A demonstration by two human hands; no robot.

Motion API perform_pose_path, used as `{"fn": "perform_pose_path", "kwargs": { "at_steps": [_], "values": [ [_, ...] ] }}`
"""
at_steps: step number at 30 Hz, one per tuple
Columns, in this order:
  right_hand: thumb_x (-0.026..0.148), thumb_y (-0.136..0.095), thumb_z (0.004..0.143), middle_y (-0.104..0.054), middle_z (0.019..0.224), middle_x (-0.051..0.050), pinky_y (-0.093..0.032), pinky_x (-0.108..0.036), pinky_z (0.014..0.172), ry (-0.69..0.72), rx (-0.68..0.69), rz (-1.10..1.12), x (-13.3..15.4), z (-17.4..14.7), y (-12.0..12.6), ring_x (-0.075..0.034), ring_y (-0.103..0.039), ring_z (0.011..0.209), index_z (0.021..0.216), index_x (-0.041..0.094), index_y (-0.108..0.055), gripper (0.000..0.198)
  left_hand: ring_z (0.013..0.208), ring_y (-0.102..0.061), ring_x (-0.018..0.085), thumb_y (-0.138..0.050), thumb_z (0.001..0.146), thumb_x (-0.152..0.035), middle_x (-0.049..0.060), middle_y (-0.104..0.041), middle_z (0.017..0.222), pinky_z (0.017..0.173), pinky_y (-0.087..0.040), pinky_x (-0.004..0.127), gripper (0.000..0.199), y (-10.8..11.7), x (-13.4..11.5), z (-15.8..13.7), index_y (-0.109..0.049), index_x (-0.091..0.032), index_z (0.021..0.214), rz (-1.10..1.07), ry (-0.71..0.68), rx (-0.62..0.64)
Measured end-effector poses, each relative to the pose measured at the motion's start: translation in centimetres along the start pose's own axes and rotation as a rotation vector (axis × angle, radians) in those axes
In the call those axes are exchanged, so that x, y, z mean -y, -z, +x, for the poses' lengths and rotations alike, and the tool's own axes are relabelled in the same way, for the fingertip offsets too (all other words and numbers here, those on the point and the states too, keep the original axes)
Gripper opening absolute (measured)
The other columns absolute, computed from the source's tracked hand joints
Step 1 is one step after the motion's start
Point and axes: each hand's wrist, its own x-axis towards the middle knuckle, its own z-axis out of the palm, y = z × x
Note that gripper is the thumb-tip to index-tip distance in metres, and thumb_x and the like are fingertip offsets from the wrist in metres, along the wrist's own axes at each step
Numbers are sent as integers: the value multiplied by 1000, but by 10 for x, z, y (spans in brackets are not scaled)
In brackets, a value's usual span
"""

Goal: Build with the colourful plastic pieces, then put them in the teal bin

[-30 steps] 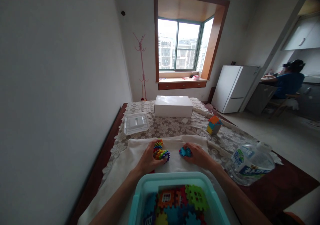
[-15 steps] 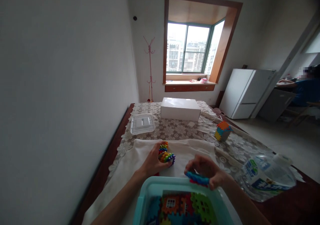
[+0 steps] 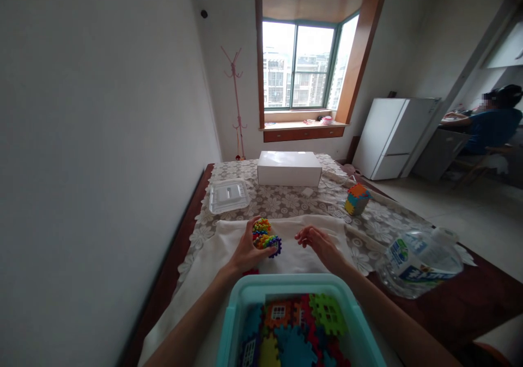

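My left hand [image 3: 248, 250] is wrapped round a bundle of colourful interlocking plastic building pieces [image 3: 265, 242] in rainbow shades, held just above the white cloth. To its right, my right hand [image 3: 312, 239] hovers over the cloth with loosely bent fingers and nothing visible in them. Close to me stands a turquoise plastic bin [image 3: 286, 281]. Inside it lie several notched building pieces, among them a green window piece [image 3: 328, 313], an orange window piece [image 3: 278, 313] and a light blue piece [image 3: 295, 346]. Something red [image 3: 251, 272] shows behind the bin's rim, partly hidden.
The white cloth [image 3: 229, 236] lies over a patterned tablecloth. Farther back are a clear plastic lid [image 3: 229, 196] and a white box [image 3: 289, 169]. At right stand a small block cube [image 3: 357, 199] and a large clear bottle [image 3: 420, 263]. A person in blue [image 3: 488, 130] sits beyond.
My right hand has let go of the blue and red pieces it held and moved forward over the cloth. My left hand keeps its bundle. The camera view has shifted.
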Motion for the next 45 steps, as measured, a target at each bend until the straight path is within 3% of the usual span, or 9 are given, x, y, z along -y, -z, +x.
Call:
{"fn": "perform_pose_path", "kwargs": {
  "at_steps": [6, 11, 14, 18, 25, 30, 34, 40, 45],
  "values": [
    [87, -84, 96, -80, 100, -9, -53, -38, 82, -19, 74, -226, -12, 4, 1, -24, -70, 88, 99, 22, -84, 65, 120, -84, 30, -106, 80, -36, 13, -79, 146, 111, -67, 47, 99, 8, -1, 6, -52, -27, 163, -440, 225, -99],
    [88, -83, 95, -79, 95, -7, -52, -37, 81, -31, 81, -277, -13, 5, 3, -23, -68, 85, 98, 23, -83, 65, 98, -87, 22, -88, 98, -30, 11, -90, 120, 88, -70, 28, 51, 19, -14, 14, -71, -18, 144, -783, 422, -229],
    [88, -85, 93, -78, 94, -8, -53, -38, 81, -56, 98, -281, -10, 5, 3, -24, -67, 85, 97, 23, -83, 65, 98, -88, 22, -75, 106, -31, 15, -91, 117, 90, -73, 28, 27, 21, -26, 17, -81, -12, 125, -873, 470, -227],
    [90, -87, 88, -78, 93, -7, -54, -37, 81, -86, 122, -290, -3, 5, 1, -23, -67, 84, 97, 22, -83, 68, 115, -89, 30, -77, 102, -34, 20, -91, 126, 104, -75, 39, 37, 23, -53, 16, -82, -10, 129, -965, 428, -157],
    [88, -87, 89, -78, 90, -5, -55, -37, 80, -68, 129, -319, 8, 2, -4, -23, -66, 84, 96, 23, -82, 66, 130, -84, 46, -110, 64, -45, 17, -75, 163, 99, -76, 52, 117, 30, -150, -33, -61, -31, 170, -613, 124, 367],
    [78, -85, 98, -79, 97, -6, -56, -37, 82, -53, 131, -318, 15, -4, -6, -23, -67, 89, 103, 22, -81, 57, 149, -73, 46, -112, 66, -32, 14, -70, 171, 131, -61, 62, 123, 16, -204, -73, -55, -32, 176, -7, 13, 761],
    [85, -86, 94, -79, 95, -6, -57, -36, 81, -50, 149, -324, 15, -1, -4, -22, -68, 86, 99, 22, -81, 63, 156, -69, 47, -111, 71, -30, 16, -67, 177, 139, -52, 61, 129, 6, -205, -87, -49, -30, 184, 439, 19, 867],
    [87, -85, 93, -81, 97, -6, -55, -36, 82, -60, 162, -333, 12, 2, -2, -22, -67, 87, 102, 22, -81, 65, 177, -49, 47, -110, 77, -38, 12, -47, 195, 144, -44, 61, 126, 17, -201, -102, -47, -38, 186, 549, -52, 893],
    [89, -84, 93, -80, 96, -7, -55, -36, 80, -53, 157, -353, 13, 1, -3, -22, -67, 86, 100, 21, -81, 69, 171, -57, 44, -110, 81, -44, 13, -60, 186, 144, -45, 58, 114, 19, -212, -95, -56, -35, 180, 586, -69, 852]
  ]
}}
